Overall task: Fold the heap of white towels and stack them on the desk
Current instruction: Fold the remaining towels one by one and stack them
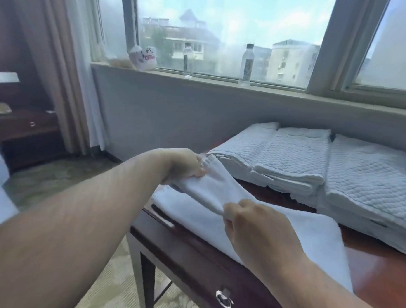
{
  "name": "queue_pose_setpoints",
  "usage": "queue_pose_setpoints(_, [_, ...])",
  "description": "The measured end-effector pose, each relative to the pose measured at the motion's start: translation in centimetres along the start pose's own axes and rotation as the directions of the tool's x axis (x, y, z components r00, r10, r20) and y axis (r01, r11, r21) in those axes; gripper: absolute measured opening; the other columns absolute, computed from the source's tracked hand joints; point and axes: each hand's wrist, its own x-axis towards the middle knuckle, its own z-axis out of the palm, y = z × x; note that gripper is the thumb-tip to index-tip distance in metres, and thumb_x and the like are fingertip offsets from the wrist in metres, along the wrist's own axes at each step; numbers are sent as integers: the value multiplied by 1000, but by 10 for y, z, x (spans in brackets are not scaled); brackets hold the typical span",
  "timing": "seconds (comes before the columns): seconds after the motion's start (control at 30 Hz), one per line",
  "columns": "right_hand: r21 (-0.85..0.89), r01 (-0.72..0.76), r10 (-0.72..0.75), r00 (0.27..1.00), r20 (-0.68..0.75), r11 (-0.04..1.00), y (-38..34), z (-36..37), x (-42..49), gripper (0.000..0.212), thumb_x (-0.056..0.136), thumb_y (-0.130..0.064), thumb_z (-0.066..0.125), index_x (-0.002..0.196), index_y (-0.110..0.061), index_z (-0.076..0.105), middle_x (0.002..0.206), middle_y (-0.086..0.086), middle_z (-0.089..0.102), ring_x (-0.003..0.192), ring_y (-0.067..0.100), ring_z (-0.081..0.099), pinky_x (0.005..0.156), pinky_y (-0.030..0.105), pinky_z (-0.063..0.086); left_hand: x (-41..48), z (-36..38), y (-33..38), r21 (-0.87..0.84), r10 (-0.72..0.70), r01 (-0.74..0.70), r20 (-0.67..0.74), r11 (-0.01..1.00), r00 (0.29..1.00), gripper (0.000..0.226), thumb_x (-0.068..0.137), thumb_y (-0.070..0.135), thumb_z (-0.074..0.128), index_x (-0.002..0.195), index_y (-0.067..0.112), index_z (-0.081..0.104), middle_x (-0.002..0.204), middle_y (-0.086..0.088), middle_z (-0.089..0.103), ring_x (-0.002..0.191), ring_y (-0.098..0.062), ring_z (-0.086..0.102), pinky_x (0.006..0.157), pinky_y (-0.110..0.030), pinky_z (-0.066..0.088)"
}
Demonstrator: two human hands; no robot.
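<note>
Our right hand (pixel 257 231) pinches the near end of the white towel (pixel 211 191), which lies along the front edge of the worktop (pixel 380 281). Our left hand (pixel 183 165) grips its far end. Beyond, folded towels (pixel 296 156) sit stacked near the wall.

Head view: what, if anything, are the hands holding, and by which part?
Both hold one white towel on the desk. The left hand grips its far end; the right hand pinches the same raised fold nearer the middle.
</note>
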Motion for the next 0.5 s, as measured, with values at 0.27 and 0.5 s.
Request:
queue_pose_setpoints(0.27, [44,159,-157,987,-35,986,-21,24,52,21,91,-15,59,75,-21,46,68,-4,39,53,25,36,42,30,15,21,-31,-30,465,50,58,-216,883,975,14,96,31,59,83,31,61,82,14,59,76,-10,56,58,-23,36])
queue_pose_setpoints(0.5, [440,118,-225,953,201,890,-5,33,48,45,98,-59,47,122,-28,68,121,-14,65,111,4,57,95,26,47,22,-10,-50,471,215,37,-470,881,856,34,99,33,51,133,31,54,125,3,57,120,-22,50,102,-44,44])
